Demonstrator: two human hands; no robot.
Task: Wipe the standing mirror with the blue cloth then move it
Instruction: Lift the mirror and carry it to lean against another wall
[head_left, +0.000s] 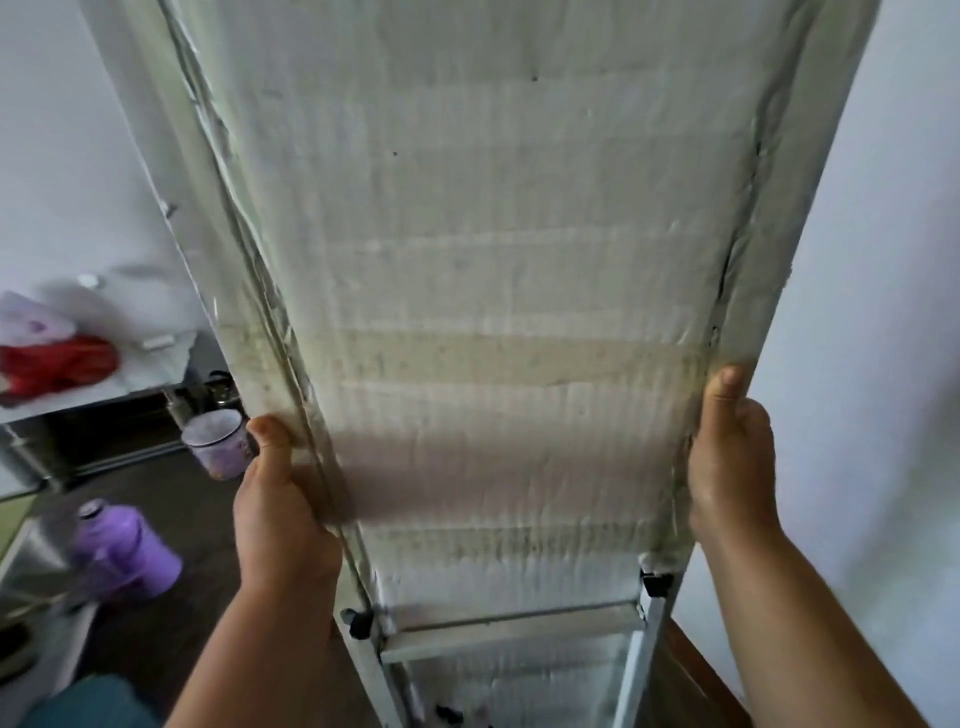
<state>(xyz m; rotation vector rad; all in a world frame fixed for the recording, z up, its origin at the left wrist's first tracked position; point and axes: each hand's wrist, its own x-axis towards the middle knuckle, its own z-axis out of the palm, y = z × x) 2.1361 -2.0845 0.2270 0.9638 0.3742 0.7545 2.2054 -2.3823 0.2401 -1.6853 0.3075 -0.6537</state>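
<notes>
The standing mirror (498, 291) fills the middle of the view, seen from its back: a pale, stained, padded white panel with a white metal stand at the bottom. My left hand (280, 499) grips its left edge, thumb on the back panel. My right hand (727, 457) grips the right edge at about the same height, thumb pointing up. The fingers of both hands are hidden behind the mirror. No blue cloth shows in the view.
A white wall (893, 312) stands close on the right. At the left are a glass-topped table (78, 384) with a red cloth (57, 364), a purple patterned cup (218, 441) and a purple flask (124, 551) over the dark floor.
</notes>
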